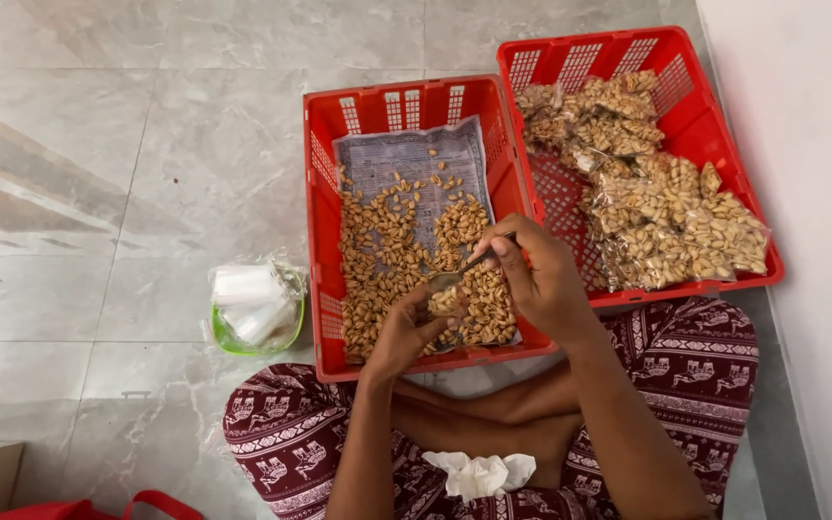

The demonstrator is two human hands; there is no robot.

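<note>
Nearest you, a crumpled white tissue [481, 474] lies in your lap; above it your left hand [404, 332] pinches a small clear bag [446, 301] while your right hand [539, 274] grips a spoon [464, 268] tipped at its mouth. A shaky tilt could scatter peanuts [387, 260] over the red crate [325, 289]'s 6 o'clock rim. Open floor lies at 9 o'clock; the packet-filled crate [715, 125] and wall crowd 3 o'clock.

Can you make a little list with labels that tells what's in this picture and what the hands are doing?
Place: grey tiled floor, person sitting cross-legged
Left hand: holds a small clear bag, partly filled with peanuts
Right hand: holds a metal spoon at the bag's mouth
Near basket: red, lined with newspaper, loose peanuts on it
Far basket: red, piled with filled peanut bags
Green bowl: holds empty clear bags
On lap: crumpled white plastic
</note>
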